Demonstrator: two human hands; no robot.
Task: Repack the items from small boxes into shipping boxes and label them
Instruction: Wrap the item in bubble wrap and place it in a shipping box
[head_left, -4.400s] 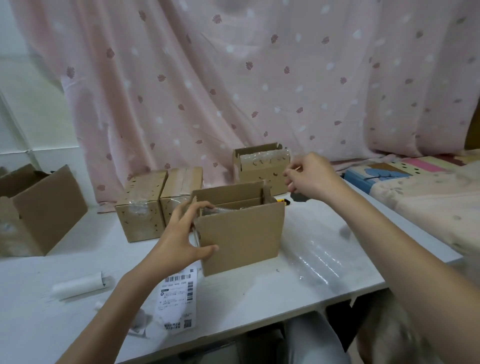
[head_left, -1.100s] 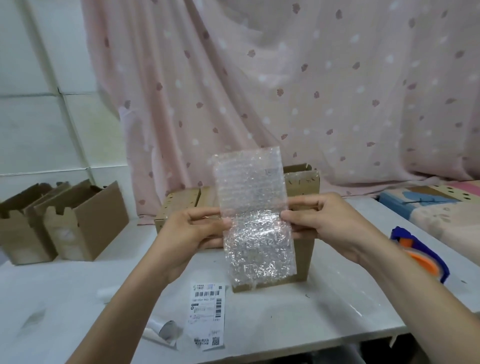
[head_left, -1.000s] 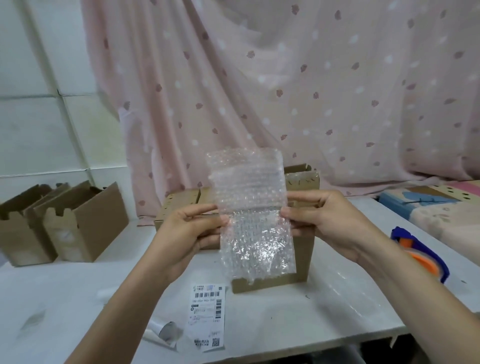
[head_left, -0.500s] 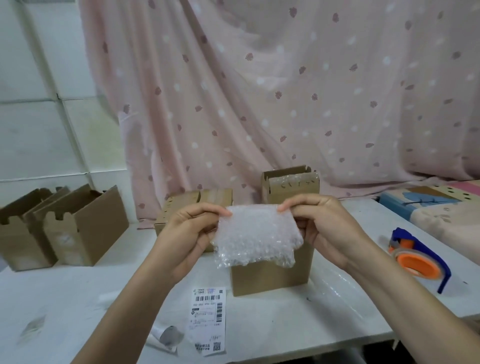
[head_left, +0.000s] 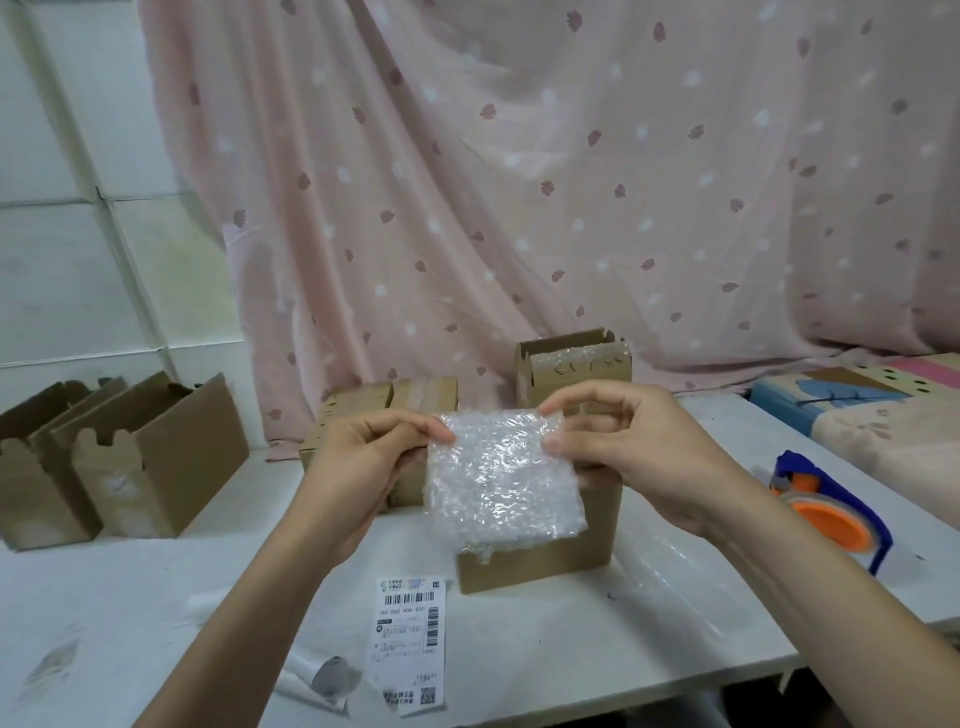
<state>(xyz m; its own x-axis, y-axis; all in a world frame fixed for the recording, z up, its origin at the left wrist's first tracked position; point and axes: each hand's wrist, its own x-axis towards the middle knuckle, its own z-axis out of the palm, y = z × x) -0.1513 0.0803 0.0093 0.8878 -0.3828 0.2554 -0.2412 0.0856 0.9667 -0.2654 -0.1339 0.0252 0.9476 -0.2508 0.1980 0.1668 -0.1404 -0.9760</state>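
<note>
White bench (head_left: 597, 649), glossy in patches. Front centre: printed shipping label (head_left: 409, 642) lying flat, crumpled backing paper (head_left: 324, 678) just left of it. Behind the label, an open cardboard box (head_left: 540, 564). Further back, two closed taped boxes (head_left: 387, 402) side by side and one open box with bubble wrap inside (head_left: 574, 366). Far left, two open empty cartons (head_left: 130, 467). Right edge, blue-and-orange tape dispenser (head_left: 826, 512).

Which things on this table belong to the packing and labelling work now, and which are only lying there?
In use:
- bubble wrap, pinched by left hand and right hand
- open box behind it
- shipping label
- tape dispenser

Lying about:
- empty boxes at left
- closed boxes at the curtain
- patterned bedding
</note>
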